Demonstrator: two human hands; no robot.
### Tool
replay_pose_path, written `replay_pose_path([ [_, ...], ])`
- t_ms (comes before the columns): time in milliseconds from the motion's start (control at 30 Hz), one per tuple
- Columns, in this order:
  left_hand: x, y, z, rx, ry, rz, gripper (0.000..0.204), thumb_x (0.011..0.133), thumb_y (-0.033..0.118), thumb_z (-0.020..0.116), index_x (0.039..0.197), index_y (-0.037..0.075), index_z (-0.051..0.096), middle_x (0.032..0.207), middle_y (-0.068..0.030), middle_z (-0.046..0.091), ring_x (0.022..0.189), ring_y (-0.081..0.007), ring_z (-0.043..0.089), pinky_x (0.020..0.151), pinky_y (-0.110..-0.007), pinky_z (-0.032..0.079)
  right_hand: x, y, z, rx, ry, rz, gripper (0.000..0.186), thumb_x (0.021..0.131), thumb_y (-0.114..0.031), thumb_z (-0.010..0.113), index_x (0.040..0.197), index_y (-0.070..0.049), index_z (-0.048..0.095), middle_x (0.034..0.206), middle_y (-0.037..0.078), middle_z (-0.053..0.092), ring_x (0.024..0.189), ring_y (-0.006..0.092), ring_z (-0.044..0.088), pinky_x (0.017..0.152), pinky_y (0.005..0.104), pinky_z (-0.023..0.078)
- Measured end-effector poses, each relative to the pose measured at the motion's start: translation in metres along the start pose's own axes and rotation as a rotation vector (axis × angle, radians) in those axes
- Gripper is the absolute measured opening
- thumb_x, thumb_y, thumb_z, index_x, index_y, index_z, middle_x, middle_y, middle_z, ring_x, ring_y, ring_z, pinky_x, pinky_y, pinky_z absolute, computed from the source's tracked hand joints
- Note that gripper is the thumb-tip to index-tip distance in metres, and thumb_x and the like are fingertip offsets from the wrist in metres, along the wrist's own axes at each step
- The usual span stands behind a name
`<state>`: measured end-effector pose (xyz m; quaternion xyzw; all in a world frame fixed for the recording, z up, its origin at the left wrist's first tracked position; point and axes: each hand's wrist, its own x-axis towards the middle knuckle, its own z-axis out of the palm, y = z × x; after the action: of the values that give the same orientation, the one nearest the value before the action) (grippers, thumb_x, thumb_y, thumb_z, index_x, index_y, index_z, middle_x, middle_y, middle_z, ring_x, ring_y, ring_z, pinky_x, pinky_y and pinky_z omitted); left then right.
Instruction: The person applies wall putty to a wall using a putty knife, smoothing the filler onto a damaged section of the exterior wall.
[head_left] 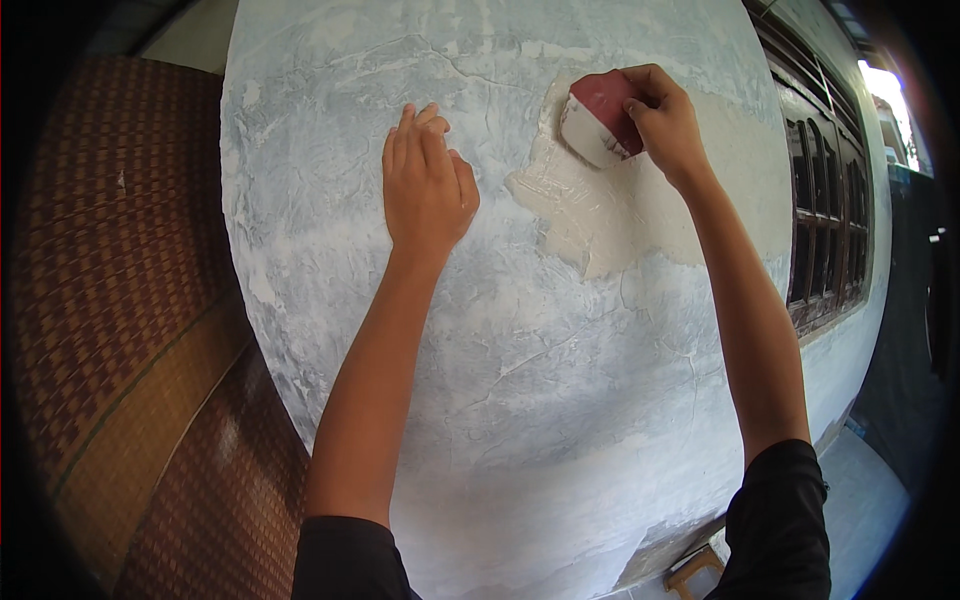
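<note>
A red plastic putty scraper, its lower half coated in whitish putty, is pinched between the thumb and fingers of my right hand. Its lower edge lies at the wet-looking patch of beige putty on the wall. To the left, my left hand is at the rough pale blue-white wall, palm toward it. Its fingers are apart and slightly bent, with nothing seen in them. Whether the palm presses on the wall cannot be made out.
Brown woven matting covers the left side. A dark wooden window with panes is set in the wall at the right. Low at the right, part of a small wooden stool shows beside my right sleeve.
</note>
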<state>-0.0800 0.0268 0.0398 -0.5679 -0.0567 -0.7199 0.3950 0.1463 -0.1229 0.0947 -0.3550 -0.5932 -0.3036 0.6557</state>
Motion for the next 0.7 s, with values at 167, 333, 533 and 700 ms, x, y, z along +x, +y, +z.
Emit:
replay_pose_path([
  [167,-0.001,-0.001,0.001,0.008,0.005,0.008,0.037,0.083,0.000,0.051,0.121,-0.001,0.047,0.117,-0.0179,0.057,0.129,-0.0409,0.047,0.108,-0.051,0.035,0.002,0.005,0.012,-0.154,-0.112,-0.152,0.035,0.081,-0.001,0.051,0.114,0.000,0.062,0.105,0.018,0.070,0.092,0.0264,0.069,0.081,0.0356,0.055],
  [333,0.000,-0.001,-0.002,-0.006,0.001,0.006,0.038,0.084,0.000,0.050,0.122,-0.002,0.047,0.117,-0.0177,0.057,0.128,-0.0411,0.048,0.108,-0.051,0.035,-0.009,-0.011,0.021,0.057,-0.052,-0.042,0.034,0.081,-0.001,0.053,0.114,-0.002,0.063,0.105,0.018,0.070,0.096,0.0302,0.068,0.086,0.0383,0.053],
  [533,-0.001,-0.002,0.002,-0.019,0.010,0.006,0.039,0.084,0.000,0.051,0.123,-0.002,0.047,0.115,-0.0177,0.057,0.127,-0.0407,0.049,0.107,-0.051,0.036,0.009,-0.011,0.015,0.041,0.071,0.109,0.034,0.081,0.000,0.053,0.113,0.000,0.063,0.102,0.019,0.070,0.091,0.0276,0.069,0.079,0.0356,0.056],
  [700,-0.002,-0.003,0.002,0.002,0.011,0.009,0.041,0.084,0.000,0.051,0.125,-0.002,0.047,0.114,-0.0176,0.057,0.126,-0.0408,0.049,0.107,-0.051,0.036,-0.015,-0.004,0.029,0.038,-0.135,-0.148,0.032,0.082,-0.001,0.054,0.113,0.000,0.063,0.102,0.018,0.070,0.091,0.0275,0.069,0.081,0.0357,0.055],
])
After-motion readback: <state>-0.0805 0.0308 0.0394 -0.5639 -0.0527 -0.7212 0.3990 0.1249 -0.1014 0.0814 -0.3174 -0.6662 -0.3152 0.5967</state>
